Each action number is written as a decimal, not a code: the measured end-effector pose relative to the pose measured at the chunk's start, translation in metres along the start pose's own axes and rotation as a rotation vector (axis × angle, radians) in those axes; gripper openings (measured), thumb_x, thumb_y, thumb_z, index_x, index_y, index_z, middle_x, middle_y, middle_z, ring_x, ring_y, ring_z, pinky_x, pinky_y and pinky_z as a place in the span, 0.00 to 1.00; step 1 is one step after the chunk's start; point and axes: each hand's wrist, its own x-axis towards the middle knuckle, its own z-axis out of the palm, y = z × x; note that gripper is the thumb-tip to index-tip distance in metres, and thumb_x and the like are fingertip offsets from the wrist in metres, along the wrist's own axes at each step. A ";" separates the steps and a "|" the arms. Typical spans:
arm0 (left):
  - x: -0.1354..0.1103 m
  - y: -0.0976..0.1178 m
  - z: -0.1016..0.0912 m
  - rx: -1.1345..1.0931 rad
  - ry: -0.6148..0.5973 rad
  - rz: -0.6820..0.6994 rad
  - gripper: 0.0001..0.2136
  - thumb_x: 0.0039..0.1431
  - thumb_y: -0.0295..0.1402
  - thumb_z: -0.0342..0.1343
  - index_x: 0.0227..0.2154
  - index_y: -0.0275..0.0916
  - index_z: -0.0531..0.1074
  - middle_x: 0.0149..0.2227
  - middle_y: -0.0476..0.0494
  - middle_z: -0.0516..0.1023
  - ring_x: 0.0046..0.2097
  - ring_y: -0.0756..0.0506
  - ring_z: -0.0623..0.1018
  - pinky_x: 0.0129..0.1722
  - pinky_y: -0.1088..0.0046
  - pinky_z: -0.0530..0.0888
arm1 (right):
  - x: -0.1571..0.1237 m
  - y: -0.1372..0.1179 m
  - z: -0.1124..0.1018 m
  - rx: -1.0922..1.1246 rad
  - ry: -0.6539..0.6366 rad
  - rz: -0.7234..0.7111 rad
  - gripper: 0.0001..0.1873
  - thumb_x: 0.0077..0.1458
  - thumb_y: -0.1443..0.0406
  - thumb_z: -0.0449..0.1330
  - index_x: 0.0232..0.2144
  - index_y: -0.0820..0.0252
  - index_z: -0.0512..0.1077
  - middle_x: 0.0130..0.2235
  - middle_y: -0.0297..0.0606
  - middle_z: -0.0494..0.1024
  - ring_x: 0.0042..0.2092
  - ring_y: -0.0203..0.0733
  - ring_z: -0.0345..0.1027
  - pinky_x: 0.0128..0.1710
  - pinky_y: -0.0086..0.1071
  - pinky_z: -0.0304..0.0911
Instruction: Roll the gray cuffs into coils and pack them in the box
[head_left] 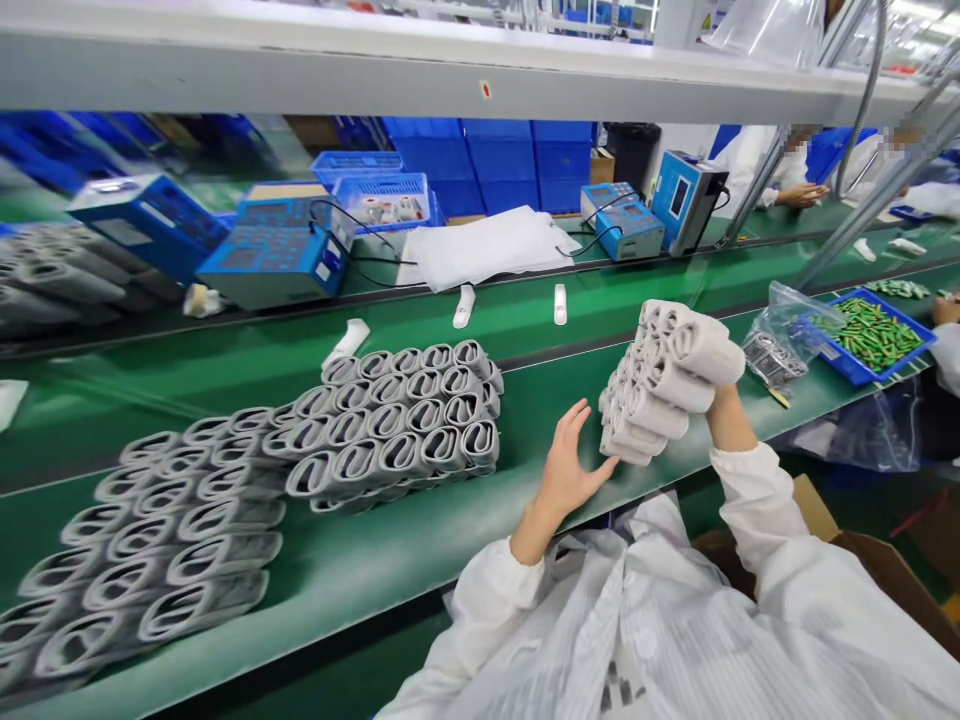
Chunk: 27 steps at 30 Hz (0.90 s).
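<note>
A stacked bundle of grey oval sleeves is lifted above the green bench edge. My right hand is behind and under it, fingers hidden by the sleeves, carrying the bundle. My left hand is open with fingers spread, its fingertips touching the bundle's lower left side. To the left, more of the same grey sleeves lie in neat rows on the green bench surface, and a further batch lies nearer the left edge.
Blue test boxes with cables and a blue basket stand beyond the green conveyor belt. A blue tray of green parts and a clear bag sit at right. White plastic bag lies in my lap. Other people's sleeves show far right.
</note>
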 end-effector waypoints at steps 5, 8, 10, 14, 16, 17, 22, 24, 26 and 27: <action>-0.020 -0.017 0.013 -0.244 0.193 -0.122 0.37 0.75 0.50 0.61 0.79 0.50 0.54 0.80 0.27 0.61 0.78 0.29 0.70 0.68 0.46 0.80 | 0.037 -0.025 0.033 -0.511 -0.540 -0.237 0.16 0.50 0.55 0.78 0.25 0.57 0.79 0.34 0.43 0.82 0.55 0.60 0.73 0.63 0.54 0.71; -0.027 -0.033 0.025 -0.229 0.325 -0.259 0.38 0.75 0.53 0.59 0.79 0.49 0.52 0.80 0.25 0.57 0.79 0.28 0.67 0.71 0.42 0.76 | 0.051 -0.019 0.099 -0.858 -0.912 -0.239 0.17 0.49 0.58 0.81 0.22 0.58 0.79 0.26 0.43 0.78 0.51 0.61 0.74 0.59 0.53 0.71; -0.028 -0.043 0.034 -0.145 0.371 -0.399 0.39 0.72 0.54 0.63 0.76 0.45 0.55 0.80 0.24 0.57 0.81 0.27 0.63 0.78 0.39 0.67 | 0.054 -0.006 0.140 -0.903 -1.050 -0.201 0.18 0.48 0.57 0.83 0.24 0.60 0.82 0.24 0.40 0.78 0.47 0.55 0.76 0.56 0.47 0.72; -0.024 -0.062 0.042 -0.128 0.418 -0.593 0.35 0.68 0.51 0.66 0.70 0.41 0.63 0.75 0.25 0.65 0.79 0.29 0.65 0.82 0.41 0.58 | 0.042 0.011 0.152 -0.702 -1.006 -0.317 0.25 0.53 0.51 0.82 0.46 0.62 0.87 0.49 0.45 0.89 0.55 0.53 0.79 0.63 0.44 0.73; -0.025 -0.069 0.039 -0.156 0.434 -0.625 0.32 0.71 0.50 0.63 0.70 0.42 0.62 0.74 0.26 0.67 0.77 0.31 0.69 0.78 0.43 0.65 | 0.021 0.011 0.123 -0.600 -0.818 -0.399 0.30 0.62 0.52 0.78 0.60 0.62 0.83 0.63 0.53 0.84 0.67 0.60 0.74 0.70 0.54 0.69; -0.025 -0.071 0.037 -0.164 0.443 -0.632 0.32 0.73 0.50 0.62 0.72 0.44 0.60 0.75 0.26 0.65 0.77 0.31 0.70 0.76 0.45 0.68 | 0.005 0.010 0.105 -0.594 -0.733 -0.412 0.29 0.65 0.53 0.75 0.63 0.61 0.82 0.66 0.54 0.82 0.70 0.63 0.72 0.72 0.60 0.67; -0.020 -0.078 0.024 -0.222 0.415 -0.632 0.31 0.73 0.49 0.63 0.73 0.46 0.64 0.75 0.30 0.70 0.73 0.33 0.75 0.73 0.50 0.73 | -0.104 0.008 0.042 -0.786 -0.719 -0.295 0.31 0.66 0.58 0.73 0.67 0.59 0.78 0.63 0.58 0.81 0.59 0.67 0.78 0.58 0.63 0.78; -0.015 -0.079 0.021 -0.244 0.389 -0.617 0.25 0.73 0.49 0.61 0.66 0.44 0.71 0.68 0.33 0.78 0.69 0.35 0.79 0.73 0.51 0.74 | -0.139 0.011 0.043 -0.844 -0.710 -0.339 0.27 0.69 0.67 0.68 0.68 0.57 0.78 0.66 0.58 0.80 0.60 0.66 0.77 0.59 0.63 0.77; -0.015 -0.079 0.016 -0.252 0.394 -0.597 0.20 0.74 0.47 0.58 0.61 0.43 0.73 0.65 0.34 0.80 0.67 0.37 0.80 0.74 0.51 0.74 | -0.160 0.014 0.051 -0.826 -0.667 -0.408 0.25 0.71 0.73 0.60 0.66 0.54 0.79 0.65 0.55 0.81 0.62 0.63 0.76 0.62 0.63 0.76; -0.019 -0.077 0.013 -0.252 0.404 -0.586 0.19 0.74 0.46 0.57 0.60 0.43 0.72 0.64 0.33 0.80 0.67 0.37 0.80 0.74 0.50 0.74 | -0.166 0.016 0.054 -0.788 -0.647 -0.450 0.25 0.72 0.74 0.58 0.64 0.53 0.80 0.64 0.53 0.82 0.63 0.61 0.76 0.64 0.62 0.76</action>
